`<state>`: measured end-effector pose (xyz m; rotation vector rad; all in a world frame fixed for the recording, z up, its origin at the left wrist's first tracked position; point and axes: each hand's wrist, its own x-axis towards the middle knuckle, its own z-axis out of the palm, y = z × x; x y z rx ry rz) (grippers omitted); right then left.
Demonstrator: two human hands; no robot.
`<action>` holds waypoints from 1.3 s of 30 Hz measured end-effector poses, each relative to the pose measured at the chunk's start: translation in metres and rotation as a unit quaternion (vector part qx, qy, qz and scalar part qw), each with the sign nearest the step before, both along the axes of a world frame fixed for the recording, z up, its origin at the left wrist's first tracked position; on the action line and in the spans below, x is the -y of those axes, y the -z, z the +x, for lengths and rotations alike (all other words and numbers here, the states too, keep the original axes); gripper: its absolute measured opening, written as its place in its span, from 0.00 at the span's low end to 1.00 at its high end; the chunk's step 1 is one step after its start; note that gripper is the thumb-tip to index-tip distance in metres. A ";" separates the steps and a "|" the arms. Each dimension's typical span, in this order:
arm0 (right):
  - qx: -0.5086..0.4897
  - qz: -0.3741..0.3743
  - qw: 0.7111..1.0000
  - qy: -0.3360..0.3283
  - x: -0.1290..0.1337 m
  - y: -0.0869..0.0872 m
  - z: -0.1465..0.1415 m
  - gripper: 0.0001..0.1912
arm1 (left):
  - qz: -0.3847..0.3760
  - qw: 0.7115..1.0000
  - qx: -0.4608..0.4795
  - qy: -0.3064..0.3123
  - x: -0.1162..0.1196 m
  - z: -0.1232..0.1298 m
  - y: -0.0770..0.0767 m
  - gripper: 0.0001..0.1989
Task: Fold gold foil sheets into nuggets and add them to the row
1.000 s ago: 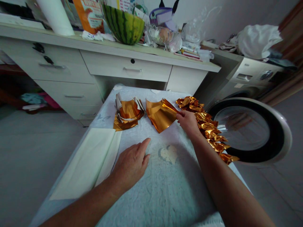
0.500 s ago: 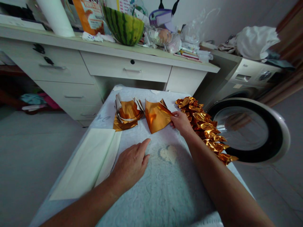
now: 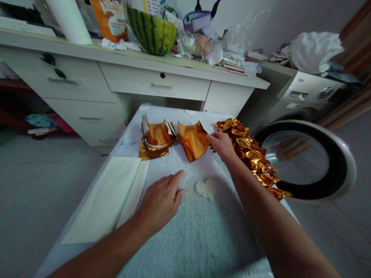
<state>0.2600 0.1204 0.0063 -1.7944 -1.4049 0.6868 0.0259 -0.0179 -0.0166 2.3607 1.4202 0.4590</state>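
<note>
My right hand (image 3: 222, 144) is at the right edge of a curled sheet of gold foil paper (image 3: 193, 141), thumb and fingers pinched together on that edge. My left hand (image 3: 162, 197) rests over the tablecloth, index finger and thumb stretched apart, holding nothing. Left of the sheet stands a curled stack of gold foil paper (image 3: 158, 135) with pale undersides showing. To the right of my right hand lies a long pile of folded gold foil pieces (image 3: 249, 150), partly hidden by my forearm.
Folded white paper (image 3: 104, 197) lies along the left of the cloth-covered table (image 3: 185, 239). Behind it is a white desk (image 3: 174, 85) bearing a cut watermelon (image 3: 152, 31) and plastic bags. A washing machine door (image 3: 304, 158) hangs open close to the table's right side.
The gold foil sheet's right side has unfolded and spread, its far corner now standing up. My right hand has shifted slightly left and away from me. My left hand stays put.
</note>
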 end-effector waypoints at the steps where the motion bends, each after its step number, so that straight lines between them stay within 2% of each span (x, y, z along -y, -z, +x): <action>1: -0.007 -0.004 1.000 0.004 -0.002 0.001 -0.002 0.06 | -0.001 1.000 0.002 -0.001 0.000 0.000 0.000 0.23; 7: -0.076 -0.044 0.996 0.028 -0.004 0.010 -0.013 0.03 | -0.005 1.000 0.002 0.001 -0.001 0.001 -0.001 0.23; 14: -0.138 -0.068 0.988 0.033 -0.002 0.014 -0.024 0.11 | -0.003 1.000 0.005 0.005 0.001 -0.001 0.001 0.23; 22: -0.204 -0.055 0.975 0.074 -0.012 0.022 -0.032 0.10 | -0.001 1.000 -0.010 0.008 0.000 0.000 0.000 0.22; 32: -0.264 -0.037 0.958 0.102 -0.009 0.020 -0.040 0.09 | 0.009 1.000 -0.010 0.019 0.001 0.000 -0.001 0.22; 39: -0.272 -0.033 0.960 0.062 0.014 0.010 -0.033 0.10 | 0.007 1.000 0.003 0.014 0.002 -0.001 0.000 0.22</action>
